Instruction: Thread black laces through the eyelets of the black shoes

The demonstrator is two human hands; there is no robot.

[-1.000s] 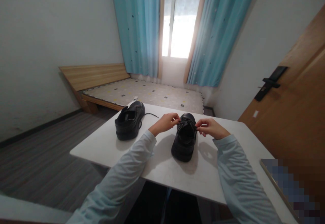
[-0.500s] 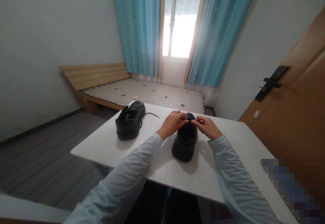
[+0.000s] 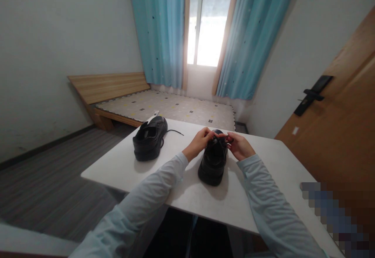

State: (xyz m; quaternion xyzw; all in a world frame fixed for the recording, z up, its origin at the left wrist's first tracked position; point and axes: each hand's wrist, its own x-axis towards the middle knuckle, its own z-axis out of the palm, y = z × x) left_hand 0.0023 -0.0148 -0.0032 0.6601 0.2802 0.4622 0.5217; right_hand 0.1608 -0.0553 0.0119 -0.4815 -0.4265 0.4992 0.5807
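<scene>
A black shoe (image 3: 212,164) stands on the white table (image 3: 187,187), its heel toward me. Over its front part, my left hand (image 3: 201,141) is pinched at the left side of the lacing. My right hand (image 3: 238,145) is pinched at the right side, close to the laces. Both hands seem to grip the dark shoelace, though it is hard to make out against the shoe. Farther left on the table sits a second black shoe (image 3: 149,140), with a loose lace (image 3: 175,131) trailing to its right.
Beyond the table is a bed (image 3: 181,107) with a wooden headboard (image 3: 111,86). A brown door (image 3: 336,133) with a black handle is on the right. A pixelated patch covers the table's right edge. Blue curtains (image 3: 164,31) flank the window.
My right hand has turned, its fingers now a little higher and reaching toward my left hand. My left fingers have shifted slightly left, showing more of the shoe's lacing.
</scene>
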